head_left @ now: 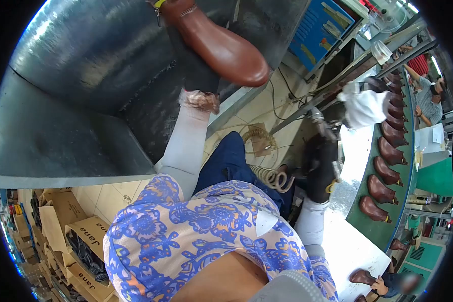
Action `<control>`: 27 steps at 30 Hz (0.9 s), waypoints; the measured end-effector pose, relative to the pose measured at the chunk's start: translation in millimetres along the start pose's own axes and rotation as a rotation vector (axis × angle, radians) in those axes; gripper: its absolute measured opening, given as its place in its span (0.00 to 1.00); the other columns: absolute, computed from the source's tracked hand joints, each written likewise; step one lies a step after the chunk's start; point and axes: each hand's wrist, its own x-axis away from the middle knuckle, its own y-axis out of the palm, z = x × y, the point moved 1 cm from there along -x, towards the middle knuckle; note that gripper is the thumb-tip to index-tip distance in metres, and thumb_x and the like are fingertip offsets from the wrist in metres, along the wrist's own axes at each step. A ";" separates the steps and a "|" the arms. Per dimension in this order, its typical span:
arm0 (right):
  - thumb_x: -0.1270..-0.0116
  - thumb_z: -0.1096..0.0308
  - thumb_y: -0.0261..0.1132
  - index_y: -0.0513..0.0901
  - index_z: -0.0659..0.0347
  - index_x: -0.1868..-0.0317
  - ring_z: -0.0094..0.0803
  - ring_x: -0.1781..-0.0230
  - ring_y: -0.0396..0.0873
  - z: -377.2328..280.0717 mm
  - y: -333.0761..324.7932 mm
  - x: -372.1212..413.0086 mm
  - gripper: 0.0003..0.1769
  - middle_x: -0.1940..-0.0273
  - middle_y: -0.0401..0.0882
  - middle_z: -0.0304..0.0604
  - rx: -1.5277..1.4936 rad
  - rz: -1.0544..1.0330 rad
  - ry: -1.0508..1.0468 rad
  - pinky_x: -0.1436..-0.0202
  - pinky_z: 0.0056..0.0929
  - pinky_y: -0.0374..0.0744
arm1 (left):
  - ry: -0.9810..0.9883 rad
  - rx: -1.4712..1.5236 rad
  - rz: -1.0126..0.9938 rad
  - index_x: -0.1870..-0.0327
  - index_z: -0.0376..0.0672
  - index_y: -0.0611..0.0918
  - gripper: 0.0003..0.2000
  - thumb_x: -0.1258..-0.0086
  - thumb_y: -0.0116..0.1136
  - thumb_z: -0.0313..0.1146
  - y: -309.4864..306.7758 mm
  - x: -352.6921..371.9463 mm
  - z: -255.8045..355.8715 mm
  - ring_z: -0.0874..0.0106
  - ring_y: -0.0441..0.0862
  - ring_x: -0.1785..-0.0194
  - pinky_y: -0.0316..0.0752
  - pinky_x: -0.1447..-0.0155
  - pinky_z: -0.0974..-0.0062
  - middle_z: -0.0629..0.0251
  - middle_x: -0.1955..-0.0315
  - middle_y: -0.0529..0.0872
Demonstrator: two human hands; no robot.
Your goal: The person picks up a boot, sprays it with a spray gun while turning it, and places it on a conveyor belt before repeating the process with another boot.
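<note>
My left hand (199,68), in a dark glove, holds up a shiny brown ankle boot (224,48) with its toe to the right. The fingers are mostly hidden behind the boot. A zip pull and a yellow edge show at the boot's top. My right hand (319,163), also dark-gloved and smeared by motion, closes round a metal tool (324,123) that looks like a spray gun. A white cloth-like covering (365,105) is at the tool's far end. White sleeves cover both forearms.
A dark metal booth (60,116) surrounds the boot. Several brown boots (387,168) line a green conveyor (357,229) at right. A coiled hose (272,177) hangs near my lap. Cartons (88,234) stand lower left. Other people (430,103) work across the conveyor.
</note>
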 end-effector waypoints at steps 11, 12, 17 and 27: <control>0.45 0.41 0.61 0.75 0.63 0.68 0.26 0.84 0.72 -29.2 -8.5 -23.2 0.28 0.81 0.74 0.37 -0.019 -0.103 -0.273 0.81 0.24 0.69 | -0.320 -0.113 -0.301 0.42 0.44 0.67 0.29 0.34 0.42 0.58 -15.6 18.3 6.7 0.69 0.73 0.48 0.68 0.43 0.67 0.65 0.50 0.75; 0.42 0.43 0.60 0.73 0.64 0.66 0.19 0.88 0.67 -29.9 -16.8 -27.3 0.27 0.81 0.72 0.36 0.076 -0.164 -0.067 0.86 0.18 0.62 | -0.328 -0.125 -0.310 0.42 0.44 0.67 0.29 0.34 0.41 0.58 -16.5 19.9 5.8 0.69 0.73 0.48 0.68 0.44 0.67 0.65 0.50 0.75; 0.44 0.47 0.64 0.74 0.65 0.65 0.26 0.76 0.74 -4.9 -9.5 -5.7 0.25 0.74 0.76 0.42 -0.061 -0.001 -0.216 0.78 0.25 0.69 | -0.356 -0.148 -0.338 0.42 0.44 0.67 0.29 0.34 0.41 0.59 -18.7 24.1 1.9 0.68 0.74 0.49 0.69 0.44 0.66 0.64 0.51 0.76; 0.46 0.70 0.61 0.72 0.62 0.67 0.31 0.83 0.72 -39.6 -15.3 -17.7 0.08 0.78 0.74 0.41 0.174 -0.156 -0.189 0.80 0.26 0.67 | -0.346 -0.120 -0.372 0.42 0.44 0.67 0.30 0.34 0.39 0.60 -9.0 10.4 9.1 0.67 0.74 0.49 0.70 0.45 0.65 0.64 0.51 0.76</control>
